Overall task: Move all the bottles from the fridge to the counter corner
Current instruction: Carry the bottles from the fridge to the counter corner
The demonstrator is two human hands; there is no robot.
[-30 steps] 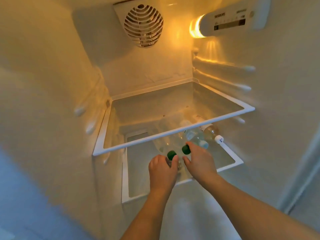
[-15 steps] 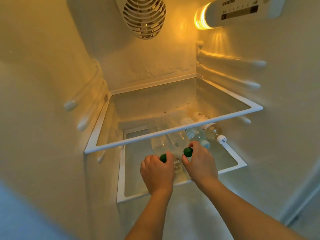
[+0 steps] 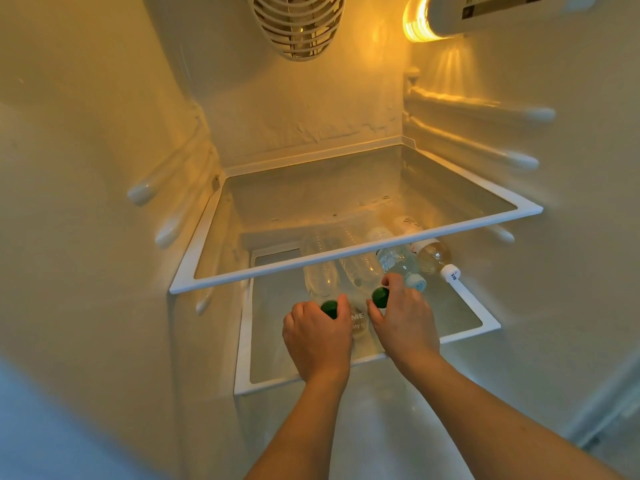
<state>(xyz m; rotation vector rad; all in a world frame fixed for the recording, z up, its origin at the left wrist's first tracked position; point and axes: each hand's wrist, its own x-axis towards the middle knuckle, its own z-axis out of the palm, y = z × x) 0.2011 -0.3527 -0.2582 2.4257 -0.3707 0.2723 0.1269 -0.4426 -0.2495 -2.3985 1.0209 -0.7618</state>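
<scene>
1. Four bottles (image 3: 360,268) lie side by side on the lower shelf (image 3: 460,327).
2. Left hand (image 3: 317,337) and right hand (image 3: 403,320) each grip a green-capped neck.
3. Likely light, smooth, possibly slippery plastic; the neck below the cap (image 3: 329,308) gives the surest hold.

Warm yellow lamp (image 3: 420,20) glares top right; edges blurred and distorted.

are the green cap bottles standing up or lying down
Lying down: both green-capped bottles rest on their sides on the lower shelf, caps toward the hands.
</scene>
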